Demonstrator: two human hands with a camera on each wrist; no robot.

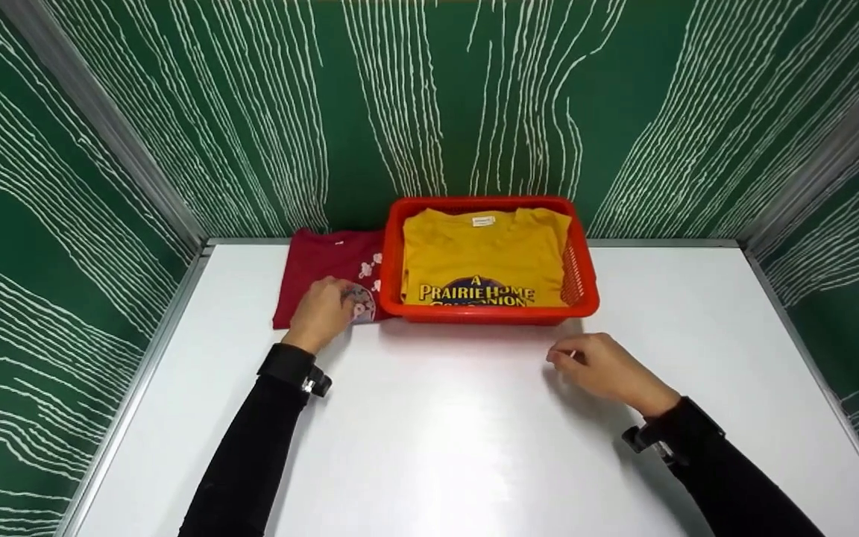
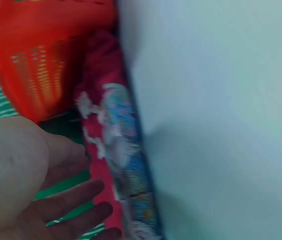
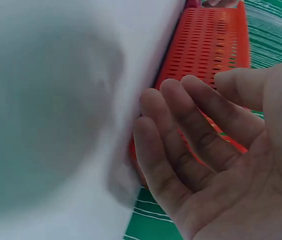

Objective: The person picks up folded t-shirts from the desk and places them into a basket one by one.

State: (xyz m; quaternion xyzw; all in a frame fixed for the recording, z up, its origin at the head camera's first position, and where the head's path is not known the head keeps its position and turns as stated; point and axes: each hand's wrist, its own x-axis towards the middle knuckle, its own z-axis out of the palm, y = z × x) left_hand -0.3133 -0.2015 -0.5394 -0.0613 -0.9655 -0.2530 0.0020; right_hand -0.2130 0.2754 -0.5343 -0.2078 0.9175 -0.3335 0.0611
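Observation:
A folded dark red T-shirt (image 1: 325,272) with a floral print lies left of a red plastic basket (image 1: 489,316), its right side against or under the basket's edge. Over the shirt's front part is my left hand (image 1: 323,312); in the left wrist view its fingers (image 2: 76,200) are spread beside the cloth, and whether they touch it I cannot tell. A folded yellow T-shirt (image 1: 485,257) with printed lettering lies inside the basket. My right hand (image 1: 601,365) hovers in front of the basket's right corner, fingers (image 3: 201,135) loosely bent, holding nothing.
A white table (image 1: 444,432) carries the basket and the shirts near its back edge. Green panels (image 1: 250,112) with white wavy lines stand behind and at both sides, with grey metal framing (image 1: 127,127) at the corners.

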